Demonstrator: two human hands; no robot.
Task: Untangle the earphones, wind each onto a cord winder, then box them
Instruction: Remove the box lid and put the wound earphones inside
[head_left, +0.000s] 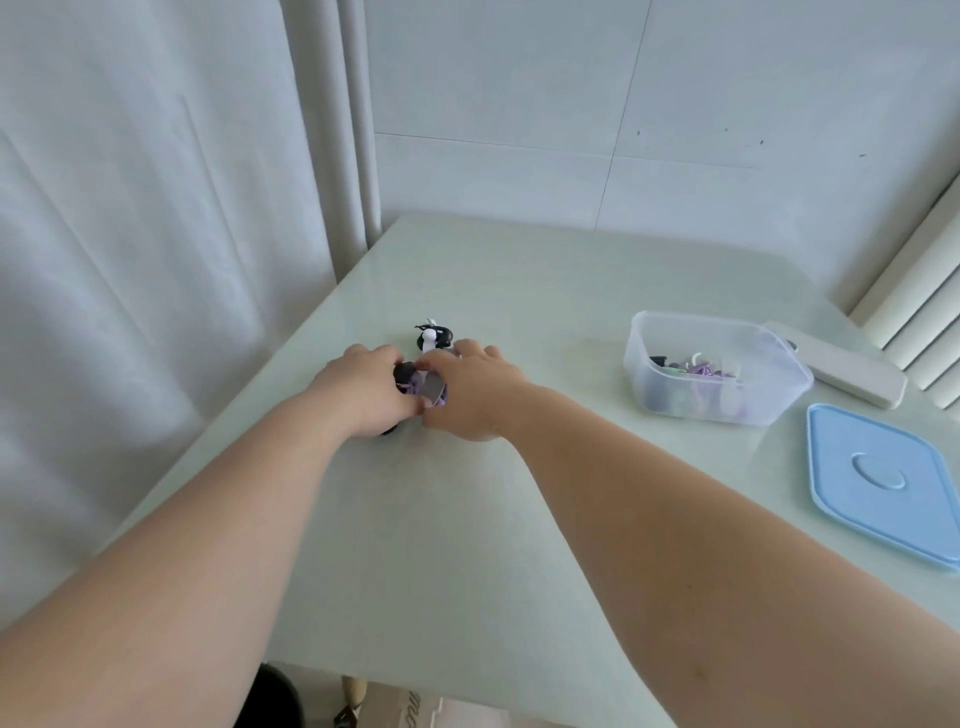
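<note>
two hands, left (360, 391) and right (474, 396), pinch earphones (422, 388).

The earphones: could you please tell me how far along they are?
Some sets lie in the clear box. The left hand and right hand hold a purple winder with black cord. Left: boxing it and the white winder behind; the blue lid is off.

head-worn camera, facing forward-down over table (519, 519), close.

Left hand (363, 387) and right hand (470, 387) are gripping a purple-and-black earphone bundle (421, 391) mid-desk (519, 519); clear box (711, 369) and blue lid (883, 483) are sitting right.
</note>
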